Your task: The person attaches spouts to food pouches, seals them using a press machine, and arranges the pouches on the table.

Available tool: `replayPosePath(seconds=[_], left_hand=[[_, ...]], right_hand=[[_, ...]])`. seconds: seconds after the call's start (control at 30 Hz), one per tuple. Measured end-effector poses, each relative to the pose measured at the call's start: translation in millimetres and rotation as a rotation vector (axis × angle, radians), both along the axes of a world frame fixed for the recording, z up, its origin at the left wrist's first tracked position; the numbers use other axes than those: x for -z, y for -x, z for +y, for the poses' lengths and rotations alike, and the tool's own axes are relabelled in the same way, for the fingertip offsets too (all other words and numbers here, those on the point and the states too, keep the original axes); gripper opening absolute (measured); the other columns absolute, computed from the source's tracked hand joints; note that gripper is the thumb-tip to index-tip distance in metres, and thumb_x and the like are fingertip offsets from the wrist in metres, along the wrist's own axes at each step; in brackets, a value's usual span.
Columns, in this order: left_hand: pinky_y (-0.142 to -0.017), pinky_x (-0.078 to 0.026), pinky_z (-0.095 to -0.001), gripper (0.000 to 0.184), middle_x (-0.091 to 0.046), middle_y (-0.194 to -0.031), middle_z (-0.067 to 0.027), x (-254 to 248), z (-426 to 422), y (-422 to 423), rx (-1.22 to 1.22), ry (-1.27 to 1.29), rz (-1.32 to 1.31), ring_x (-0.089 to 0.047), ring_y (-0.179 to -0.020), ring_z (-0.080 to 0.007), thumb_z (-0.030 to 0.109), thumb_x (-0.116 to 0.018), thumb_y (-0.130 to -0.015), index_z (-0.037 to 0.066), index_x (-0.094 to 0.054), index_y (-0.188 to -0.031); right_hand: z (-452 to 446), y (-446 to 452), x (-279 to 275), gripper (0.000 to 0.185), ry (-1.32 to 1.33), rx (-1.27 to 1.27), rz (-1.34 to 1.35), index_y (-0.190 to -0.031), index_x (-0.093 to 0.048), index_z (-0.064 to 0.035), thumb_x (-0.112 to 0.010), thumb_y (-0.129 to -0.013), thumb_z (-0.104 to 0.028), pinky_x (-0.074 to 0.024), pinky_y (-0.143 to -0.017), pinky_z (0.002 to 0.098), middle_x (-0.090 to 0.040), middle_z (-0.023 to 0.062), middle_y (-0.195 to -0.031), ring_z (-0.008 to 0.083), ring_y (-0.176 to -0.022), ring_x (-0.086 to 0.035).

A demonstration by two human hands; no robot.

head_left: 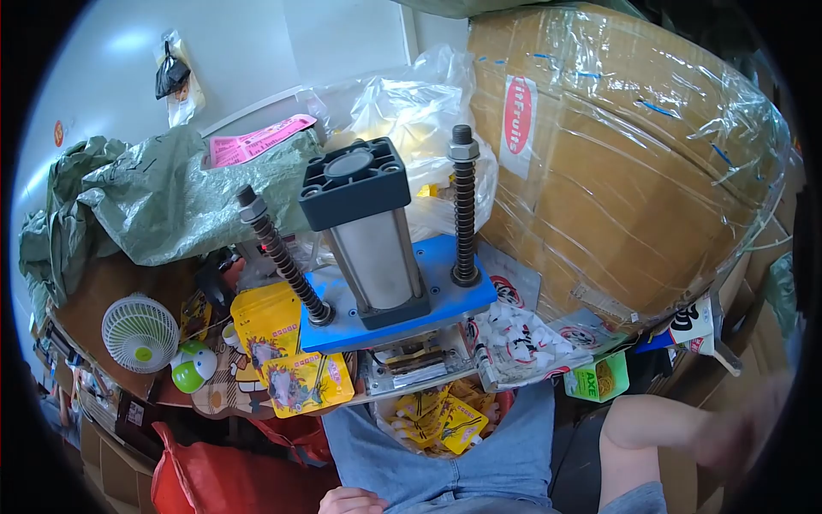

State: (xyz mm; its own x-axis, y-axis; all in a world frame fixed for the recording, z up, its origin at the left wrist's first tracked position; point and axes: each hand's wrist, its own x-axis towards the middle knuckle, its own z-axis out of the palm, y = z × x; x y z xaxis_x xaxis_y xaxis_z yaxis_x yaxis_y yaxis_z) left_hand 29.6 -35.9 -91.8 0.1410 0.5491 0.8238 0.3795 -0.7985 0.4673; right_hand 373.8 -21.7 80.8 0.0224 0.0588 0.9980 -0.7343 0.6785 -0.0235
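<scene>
My left hand (352, 501) rests on my lap at the bottom edge, fingers lying loosely on the denim and partly cut off; nothing shows in them. My right hand (747, 433) is stretched out to the far right, smeared by motion, so its fingers and anything in them cannot be made out. In front of me stands a press with a grey cylinder (373, 261), a blue plate (432, 298) and two spring-wound rods. Yellow printed pouches (308, 383) lie to its left. More yellow pouches (437, 417) fill a container between my legs.
A clear bag of white caps (527, 343) lies right of the press. Behind stands a large taped carton (634, 171). A green AXE tub (597, 379) hangs at the table edge. On the left are a small fan (139, 334), a green plastic bag (180, 201) and a red bag (240, 480).
</scene>
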Motion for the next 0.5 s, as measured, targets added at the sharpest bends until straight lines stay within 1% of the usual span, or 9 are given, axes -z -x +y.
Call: replayPosePath(seconds=[0.03,0.1,0.17,0.2,0.3,0.33,0.4,0.47,0.5], left_hand=[[-0.065,-0.052,-0.0375,0.011,-0.068,-0.080,-0.0145,1,0,-1,0.020,0.016,-0.009,-0.063,-0.068,-0.0286,-0.004,-0.056,-0.088,0.000,-0.062,-0.096],[-0.064,-0.053,-0.0375,0.013,-0.068,-0.081,-0.0153,1,1,1,0.031,0.010,0.001,-0.065,-0.068,-0.0296,-0.005,-0.056,-0.085,0.000,-0.063,-0.095],[-0.064,-0.054,-0.0379,0.016,-0.068,-0.080,-0.0150,-1,1,2,0.061,0.046,0.038,-0.066,-0.069,-0.0299,-0.006,-0.056,-0.082,0.000,-0.064,-0.095],[-0.064,-0.054,-0.0379,0.016,-0.068,-0.080,-0.0150,-1,2,3,0.053,0.051,0.036,-0.066,-0.069,-0.0299,-0.006,-0.056,-0.082,0.000,-0.064,-0.095],[-0.065,-0.054,-0.0366,0.019,-0.068,-0.079,-0.0143,3,6,4,0.063,0.066,0.063,-0.067,-0.069,-0.0293,-0.008,-0.057,-0.081,0.000,-0.064,-0.096],[-0.063,-0.053,-0.0356,0.019,-0.068,-0.078,-0.0139,4,8,4,0.037,0.083,0.088,-0.067,-0.067,-0.0281,-0.009,-0.057,-0.080,0.000,-0.065,-0.096],[-0.061,-0.052,-0.0347,0.020,-0.068,-0.077,-0.0136,11,12,8,0.021,0.109,0.110,-0.067,-0.066,-0.0270,-0.010,-0.058,-0.079,-0.001,-0.065,-0.095],[-0.056,-0.050,-0.0334,0.021,-0.067,-0.075,-0.0130,27,17,10,0.011,0.197,0.137,-0.065,-0.060,-0.0248,-0.011,-0.060,-0.077,-0.001,-0.065,-0.096],[-0.050,-0.047,-0.0321,0.022,-0.066,-0.070,-0.0115,32,20,7,0.014,0.222,0.123,-0.057,-0.049,-0.0232,-0.011,-0.066,-0.078,-0.002,-0.065,-0.098]], right_hand=[[-10,-24,10,0.020,-0.154,-0.142,0.035,-0.099,-0.073,-0.0036,-0.073,-0.079,-0.005,-0.0525,-0.062,0.0273,-0.071,0.0079,-0.098,0.0154,-0.065,-0.064],[-31,-26,21,0.022,-0.316,-0.319,0.176,-0.102,-0.073,-0.0039,-0.069,-0.080,-0.001,-0.0529,-0.062,0.0272,-0.070,0.0069,-0.098,0.0145,-0.065,-0.064],[-41,-5,1,0.021,-0.495,0.231,-0.166,-0.102,-0.074,-0.0076,-0.068,-0.083,-0.002,-0.0517,-0.061,0.0251,-0.070,0.0060,-0.101,0.0164,-0.062,-0.063],[-34,-4,1,0.021,-0.491,0.222,-0.167,-0.102,-0.074,-0.0076,-0.068,-0.083,-0.002,-0.0517,-0.061,0.0251,-0.070,0.0060,-0.101,0.0164,-0.062,-0.063],[2,-8,14,0.035,-0.543,-0.239,-0.286,-0.115,-0.071,-0.0104,-0.066,-0.082,-0.001,-0.0454,-0.051,0.0255,-0.066,0.0043,-0.088,0.0162,-0.056,-0.057],[9,-9,25,0.035,-0.534,-0.235,-0.290,-0.115,-0.071,-0.0104,-0.066,-0.082,-0.001,-0.0454,-0.051,0.0255,-0.066,0.0043,-0.088,0.0162,-0.056,-0.057],[22,-11,59,0.018,0.098,0.346,-0.737,-0.099,-0.070,-0.0067,-0.068,-0.081,-0.004,-0.0481,-0.057,0.0321,-0.066,0.0074,-0.083,0.0215,-0.063,-0.061],[45,-15,109,0.005,0.768,0.921,-1.122,-0.084,-0.069,-0.0030,-0.069,-0.081,-0.007,-0.0508,-0.064,0.0387,-0.065,0.0105,-0.077,0.0269,-0.071,-0.065],[71,-2,152,0.017,0.859,1.307,-1.057,-0.095,-0.074,-0.0024,-0.075,-0.080,-0.010,-0.0549,-0.070,0.0352,-0.072,0.0108,-0.089,0.0261,-0.080,-0.070]])
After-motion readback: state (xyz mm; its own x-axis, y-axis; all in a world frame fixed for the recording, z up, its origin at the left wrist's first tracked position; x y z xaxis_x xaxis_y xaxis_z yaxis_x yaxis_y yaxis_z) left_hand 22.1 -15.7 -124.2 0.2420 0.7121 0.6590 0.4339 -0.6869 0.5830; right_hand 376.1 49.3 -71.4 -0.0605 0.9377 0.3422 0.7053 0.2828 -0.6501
